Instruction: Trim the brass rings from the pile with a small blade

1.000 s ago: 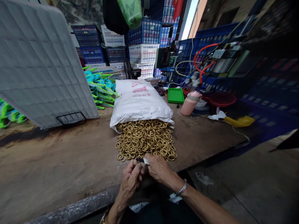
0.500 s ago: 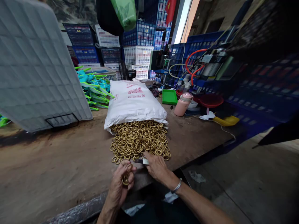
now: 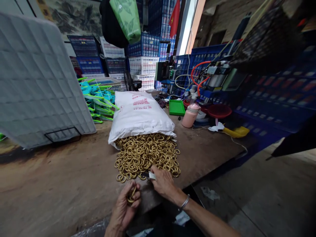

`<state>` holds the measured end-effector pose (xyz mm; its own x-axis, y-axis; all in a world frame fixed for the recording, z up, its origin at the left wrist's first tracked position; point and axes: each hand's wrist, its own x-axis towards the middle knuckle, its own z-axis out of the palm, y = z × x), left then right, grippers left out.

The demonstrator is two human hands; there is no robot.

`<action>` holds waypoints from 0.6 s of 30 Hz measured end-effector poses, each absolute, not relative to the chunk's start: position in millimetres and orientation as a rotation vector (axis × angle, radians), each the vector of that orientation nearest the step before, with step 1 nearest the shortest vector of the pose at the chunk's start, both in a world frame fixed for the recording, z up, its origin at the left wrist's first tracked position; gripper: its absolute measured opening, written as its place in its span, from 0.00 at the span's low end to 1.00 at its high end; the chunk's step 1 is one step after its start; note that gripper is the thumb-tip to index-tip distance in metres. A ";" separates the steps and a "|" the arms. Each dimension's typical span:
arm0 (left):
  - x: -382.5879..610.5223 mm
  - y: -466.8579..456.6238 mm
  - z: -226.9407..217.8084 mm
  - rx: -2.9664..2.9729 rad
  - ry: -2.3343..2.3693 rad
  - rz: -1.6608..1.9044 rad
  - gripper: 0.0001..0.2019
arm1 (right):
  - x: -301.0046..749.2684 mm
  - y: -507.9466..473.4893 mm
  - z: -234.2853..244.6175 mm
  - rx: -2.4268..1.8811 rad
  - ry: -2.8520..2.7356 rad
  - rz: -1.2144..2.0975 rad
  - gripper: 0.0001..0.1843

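Observation:
My left hand (image 3: 125, 204) is closed around a few gold-coloured rings (image 3: 131, 195) at the front of the table. My right hand (image 3: 163, 182) grips what looks like a small knife (image 3: 151, 175), with a pale handle and a short dark blade pointing left. The blade's tip lies by the near edge of a spread pile of gold rings (image 3: 144, 154). These rings spill from the mouth of a white sack (image 3: 140, 118) with red print, lying on its side. Fingers partly hide the held rings and the knife's handle.
Left of the sack stand a pale padded panel (image 3: 44, 82) and green and turquoise hangers (image 3: 97, 100). On the right are a green tray (image 3: 176, 108), a pink bottle (image 3: 191, 116) and a machine with orange hoses (image 3: 217, 77). The table (image 3: 61, 184) ends at a right edge.
The whole view has tilted up slightly, so things sit lower in the picture. My left hand has turned a little with its rings; the knife remains in my right hand beside the pile.

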<state>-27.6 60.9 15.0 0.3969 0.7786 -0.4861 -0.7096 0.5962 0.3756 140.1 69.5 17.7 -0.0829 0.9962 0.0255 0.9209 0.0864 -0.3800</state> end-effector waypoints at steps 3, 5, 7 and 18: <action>-24.3 62.2 19.8 0.192 0.696 0.953 0.13 | 138.3 71.0 27.0 -1.791 -2.019 0.500 0.09; -21.3 62.8 22.0 0.276 0.732 0.960 0.14 | 134.9 70.5 32.2 -1.708 -1.974 0.575 0.07; -18.1 62.7 23.2 0.362 0.785 0.972 0.15 | 131.2 69.2 36.0 -1.649 -1.936 0.645 0.07; -9.8 59.1 25.6 0.512 0.860 0.975 0.16 | 123.2 68.3 41.2 -1.554 -1.836 0.828 0.01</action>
<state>-9.8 59.1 25.6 0.2838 0.8740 -0.3945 -0.5010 0.4859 0.7161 123.2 68.3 41.2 -0.1450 0.9885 0.0427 0.6220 0.1247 -0.7730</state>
